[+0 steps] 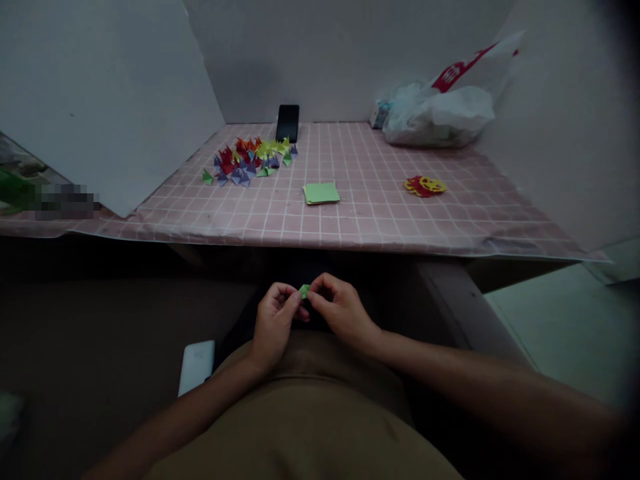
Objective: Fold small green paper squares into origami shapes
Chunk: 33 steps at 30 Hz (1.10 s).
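So I'm looking down through the head cam, and both hands are working right in front of the person's belly, below the near edge of the tabletop (370, 223). The folded green paper (305, 291) is sitting between them, up off any surface. The left hand (273, 327) is pinching its left side with thumb and fingertips, and the right hand (347, 312) is doing the same on the other side, so I'm calling the grip a light two-sided pinch.

Handling-wise, I'm guessing it's weighing next to nothing: thin, stiff along the creases, floppy elsewhere, easy to crush or tear. Not slippery, I'm thinking. I'd be going for the creased edges with just the fingertips and leaving any thin points alone.

As for direction, one corner is seemingly pointing forward, toward the tabletop. Fingertips are covering both sides, so I'm not able to tell its long axis for sure; the visible bit is running roughly crosswise, hand to hand.

Up top, a green paper stack (321, 193) is lying flat, with colourful folded pieces (243, 163) clustering to its left.
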### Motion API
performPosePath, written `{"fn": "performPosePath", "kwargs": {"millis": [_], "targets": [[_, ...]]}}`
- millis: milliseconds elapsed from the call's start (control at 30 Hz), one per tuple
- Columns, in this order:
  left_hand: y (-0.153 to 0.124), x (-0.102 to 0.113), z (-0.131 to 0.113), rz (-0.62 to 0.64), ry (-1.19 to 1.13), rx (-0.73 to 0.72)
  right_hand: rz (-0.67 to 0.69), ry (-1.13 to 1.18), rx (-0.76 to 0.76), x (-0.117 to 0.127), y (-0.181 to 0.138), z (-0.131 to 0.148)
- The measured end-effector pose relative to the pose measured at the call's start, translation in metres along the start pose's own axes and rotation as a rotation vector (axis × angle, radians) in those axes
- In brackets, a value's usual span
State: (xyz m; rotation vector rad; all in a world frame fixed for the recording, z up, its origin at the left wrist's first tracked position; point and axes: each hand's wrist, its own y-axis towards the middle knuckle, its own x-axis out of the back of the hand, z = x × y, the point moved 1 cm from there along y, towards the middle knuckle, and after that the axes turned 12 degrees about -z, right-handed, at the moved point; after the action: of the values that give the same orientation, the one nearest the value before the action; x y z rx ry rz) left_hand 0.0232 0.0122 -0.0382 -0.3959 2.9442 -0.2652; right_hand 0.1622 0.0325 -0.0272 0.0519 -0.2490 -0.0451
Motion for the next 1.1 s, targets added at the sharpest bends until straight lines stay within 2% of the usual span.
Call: {"fn": "performPosePath", "kwargs": {"millis": [833, 1100], "targets": [[-0.0003, 0.0011, -0.0035, -0.041, 0.063, -0.057, -0.002, 0.089, -0.019, -0.0009, -0.0008, -0.0031], [-0.0003, 0.0007, -0.0019, -0.039, 0.046, -0.05, -0.005, 0.132, -0.074, -0.0019, -0.0001, -0.0028]]}}
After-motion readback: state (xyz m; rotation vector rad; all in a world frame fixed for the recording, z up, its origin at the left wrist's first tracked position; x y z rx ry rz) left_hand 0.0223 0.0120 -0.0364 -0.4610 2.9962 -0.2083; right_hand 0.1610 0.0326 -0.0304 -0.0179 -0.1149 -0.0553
